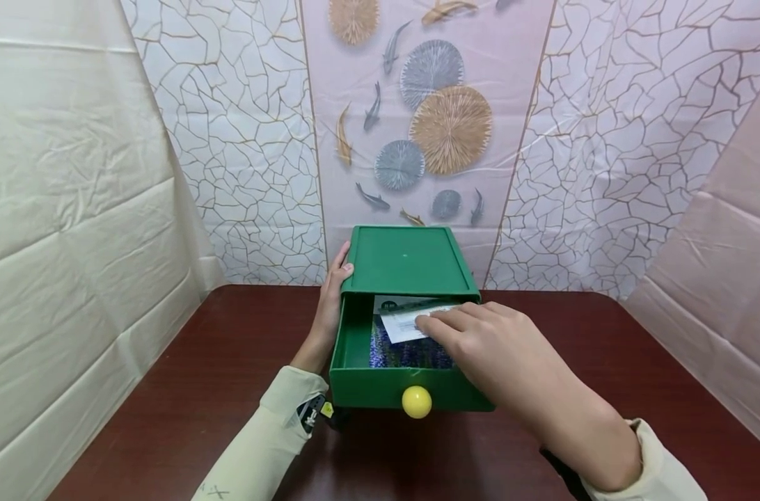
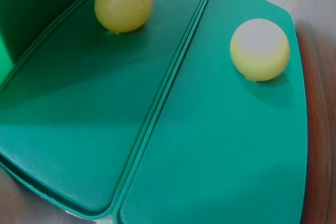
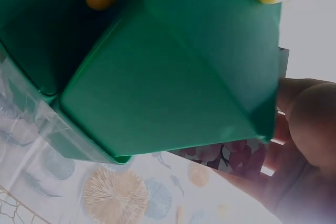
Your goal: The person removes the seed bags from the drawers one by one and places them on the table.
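Two hands are at work on one green drawer unit (image 1: 407,263) standing on the dark wooden table (image 1: 167,403) against the patterned backdrop (image 1: 417,104). From my seat I see its upper drawer (image 1: 355,348) pulled out toward me, its yellow ball knob (image 1: 416,401) facing me just below my right hand (image 1: 499,355). A second yellow knob (image 2: 123,3) shows on the front below in the left wrist view.

My left hand (image 1: 330,313) rests against the unit's left wall, thumb curled over its top edge and bracing it; whether the other fingers curl round it I cannot tell.

My right hand reaches over the drawer's right rim, fingers (image 1: 439,323) extended and fairly flat, pressing down on a white paper slip (image 1: 408,321). That slip lies directly under the fingertips, its long axis running left to right, on top of a glittery blue-purple packet (image 1: 399,351) in the drawer. The cabinet's overhanging top edge stands just beyond the fingertips.
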Available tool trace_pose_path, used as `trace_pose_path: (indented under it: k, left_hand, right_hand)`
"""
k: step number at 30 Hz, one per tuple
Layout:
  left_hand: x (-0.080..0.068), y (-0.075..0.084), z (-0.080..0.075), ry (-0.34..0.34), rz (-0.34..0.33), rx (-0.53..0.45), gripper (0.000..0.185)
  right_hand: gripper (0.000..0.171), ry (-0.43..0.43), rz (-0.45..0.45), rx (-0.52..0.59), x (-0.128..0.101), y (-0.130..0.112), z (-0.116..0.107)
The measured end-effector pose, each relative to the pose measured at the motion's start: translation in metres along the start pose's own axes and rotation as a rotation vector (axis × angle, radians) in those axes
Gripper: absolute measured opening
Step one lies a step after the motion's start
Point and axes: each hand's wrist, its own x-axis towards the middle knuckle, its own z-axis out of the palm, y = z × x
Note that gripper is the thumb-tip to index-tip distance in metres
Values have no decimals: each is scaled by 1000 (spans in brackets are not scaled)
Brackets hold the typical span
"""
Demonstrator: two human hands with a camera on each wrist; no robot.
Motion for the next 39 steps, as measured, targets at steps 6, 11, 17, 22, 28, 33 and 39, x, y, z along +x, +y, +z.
trace_pose_path:
  k: [6, 11, 17, 22, 28, 33, 39]
  left_hand:
    - [0, 1, 0, -6, 10, 19, 73]
    - [-4, -2, 0, -3, -20, 34, 73]
    - [-6, -4, -2, 0, -35, 39, 72]
    - [-4, -2, -2, -2, -33, 36, 72]
    - [-4, 6, -2, -10, -23, 18, 73]
    - [-3, 5, -3, -16, -19, 13, 72]
    - [-4, 4, -1, -24, -21, 10, 72]
  right_hand:
    - [56, 56, 14, 11, -12, -6, -6]
    - [61, 100, 27, 37, -20, -10, -12]
    - [63, 127, 40, 78, -28, -10, -21]
    - [64, 166, 40, 90, -35, -6, -26]
    - [60, 153, 42, 109, -39, -4, -33]
    - [58, 148, 54, 126, -42, -5, -38]
    - [57, 150, 66, 125, -49, -2, -42]
